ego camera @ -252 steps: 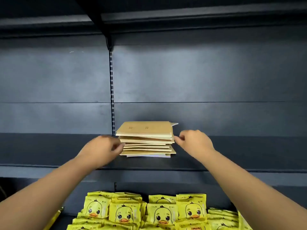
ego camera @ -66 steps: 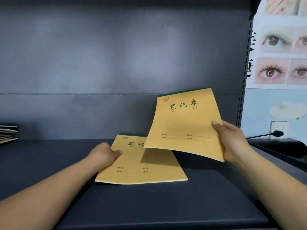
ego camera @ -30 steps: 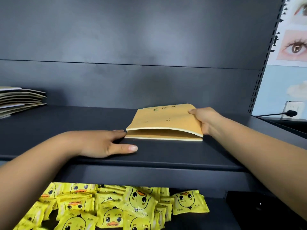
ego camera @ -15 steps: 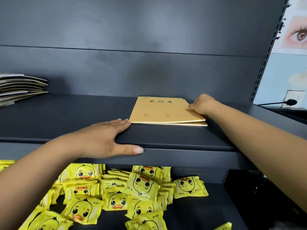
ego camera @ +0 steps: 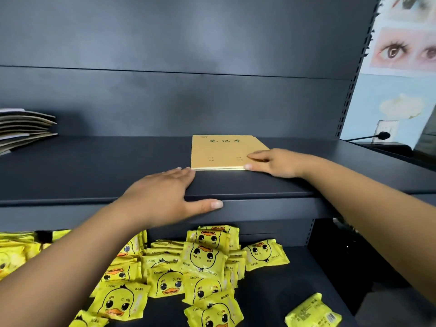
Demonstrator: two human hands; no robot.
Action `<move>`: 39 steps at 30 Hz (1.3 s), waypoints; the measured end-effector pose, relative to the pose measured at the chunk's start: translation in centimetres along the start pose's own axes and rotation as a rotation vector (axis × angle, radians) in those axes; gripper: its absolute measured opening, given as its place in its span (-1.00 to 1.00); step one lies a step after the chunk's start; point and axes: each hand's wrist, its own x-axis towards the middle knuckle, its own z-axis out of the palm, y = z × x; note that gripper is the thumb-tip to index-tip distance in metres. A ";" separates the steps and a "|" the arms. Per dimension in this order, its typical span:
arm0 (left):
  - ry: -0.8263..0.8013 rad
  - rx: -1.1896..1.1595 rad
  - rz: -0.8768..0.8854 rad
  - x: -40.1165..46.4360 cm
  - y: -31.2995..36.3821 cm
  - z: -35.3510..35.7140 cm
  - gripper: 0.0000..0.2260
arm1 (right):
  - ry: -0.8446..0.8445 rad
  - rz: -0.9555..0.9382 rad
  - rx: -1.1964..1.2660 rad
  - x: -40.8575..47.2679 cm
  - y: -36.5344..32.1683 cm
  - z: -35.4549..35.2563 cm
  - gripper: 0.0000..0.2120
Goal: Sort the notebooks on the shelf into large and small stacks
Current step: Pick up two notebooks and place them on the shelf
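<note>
1. Notebooks (ego camera: 220, 152): I see a small flat stack of yellow-covered ones lying on the dark shelf (ego camera: 94, 175), right of centre, squared up near its front edge.
2. A second, taller pile of notebooks (ego camera: 26, 128) sits at the far left of the same shelf, well apart (covers curling, sizes hard to judge).
3. My left hand (ego camera: 165, 197) lies flat with fingers straight, fingertips at the stack's near left corner, thumb along the shelf lip, holding nothing.
4. My right hand (ego camera: 276, 162) rests on the stack's near right corner, fingers relaxed, thumb against the front edge.
5. Yellow duck packets (ego camera: 203, 258) are heaped on the lower shelf.
</note>
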 end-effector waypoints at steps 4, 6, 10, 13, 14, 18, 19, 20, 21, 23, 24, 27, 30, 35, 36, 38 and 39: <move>0.045 0.004 0.002 -0.6 0.5 -0.1 -0.13 | 0.039 0.065 0.001 -0.7 -0.8 0.3 -0.42; 0.061 -0.005 0.020 -1.4 0.3 0.0 -0.28 | 0.123 0.054 -0.035 -2.0 -1.6 0.8 -0.51; 0.153 -0.045 0.090 -4.6 -0.8 -0.2 -0.50 | 0.315 -0.068 -0.081 -6.7 -3.8 1.8 -0.63; 0.277 -0.039 0.120 -8.8 -0.9 -1.2 -0.62 | 0.425 -0.182 -0.215 -11.7 -6.1 2.5 -0.67; 0.321 -0.039 0.109 -10.3 -0.8 -1.6 -0.65 | 0.462 -0.220 -0.251 -13.2 -6.8 2.8 -0.67; 0.400 -0.054 -0.007 -17.3 -0.4 -2.1 -0.69 | 0.518 -0.302 -0.341 -19.4 -10.6 4.8 -0.64; 0.398 -0.036 -0.024 -18.8 -0.4 -2.1 -0.69 | 0.515 -0.301 -0.352 -20.5 -11.4 5.4 -0.64; 0.388 -0.017 -0.041 -20.4 -0.5 -2.2 -0.69 | 0.501 -0.295 -0.347 -21.6 -12.3 5.9 -0.65; 0.367 -0.006 -0.057 -21.9 -0.6 -2.2 -0.69 | 0.480 -0.288 -0.334 -22.6 -13.1 6.4 -0.66; 0.323 0.007 -0.077 -24.8 -1.0 -2.5 -0.69 | 0.433 -0.283 -0.321 -24.1 -14.8 7.1 -0.64; 0.312 0.018 -0.085 -25.9 -1.2 -2.7 -0.69 | 0.412 -0.281 -0.332 -24.6 -15.6 7.3 -0.61; 0.362 0.087 -0.138 -29.4 -2.5 -3.5 -0.68 | 0.384 -0.270 -0.329 -26.2 -18.4 7.4 -0.57; 0.409 0.155 -0.187 -31.9 -4.7 -4.2 -0.70 | 0.371 -0.258 -0.317 -27.2 -21.3 7.4 -0.56; 0.397 0.082 -0.192 -34.6 -9.4 -5.0 -0.66 | 0.363 -0.294 -0.354 -27.5 -26.7 7.3 -0.53; 0.399 0.056 -0.183 -35.1 -10.5 -5.1 -0.67 | 0.365 -0.303 -0.351 -27.3 -28.0 7.4 -0.53; 0.396 0.035 -0.167 -36.2 -13.3 -5.4 -0.68 | 0.368 -0.316 -0.338 -26.6 -31.0 7.9 -0.52; 0.391 0.034 -0.162 -36.7 -14.5 -5.5 -0.68 | 0.374 -0.320 -0.336 -26.3 -32.3 8.1 -0.52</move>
